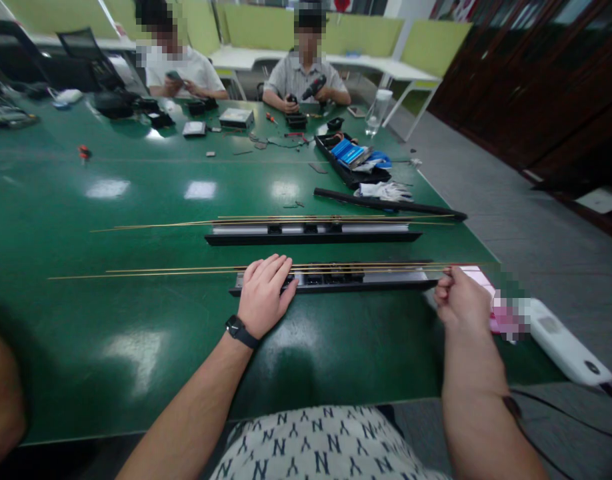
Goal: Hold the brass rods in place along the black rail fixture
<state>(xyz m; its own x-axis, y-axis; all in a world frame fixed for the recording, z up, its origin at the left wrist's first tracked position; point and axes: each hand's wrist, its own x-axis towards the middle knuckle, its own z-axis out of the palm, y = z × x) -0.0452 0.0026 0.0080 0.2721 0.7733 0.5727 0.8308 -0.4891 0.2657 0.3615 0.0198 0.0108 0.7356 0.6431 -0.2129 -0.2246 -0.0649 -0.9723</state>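
A long black channel point(396, 285) with a pale inside and small black blocks point(331, 277) lies across the green table in front of me. Thin brass-coloured rods point(186, 270) run along its top and stick out past both ends. My left hand point(267, 293) lies flat over the channel's left end, fingers stretched out together, hiding what is under the palm. At the right end my right hand point(461, 293) is closed in a pinch on a thin brass rod; its fingertips partly hide the grip. Just behind lies a second black channel point(311, 237) with similar rods above it.
Behind the channels lie a black bar point(386, 202), white gloves point(383, 192) and a black tray point(343, 167) with blue items. A white power strip point(569, 343) and pink item point(506, 320) sit at the right edge. Two people sit opposite, one holding a power drill point(313, 87).
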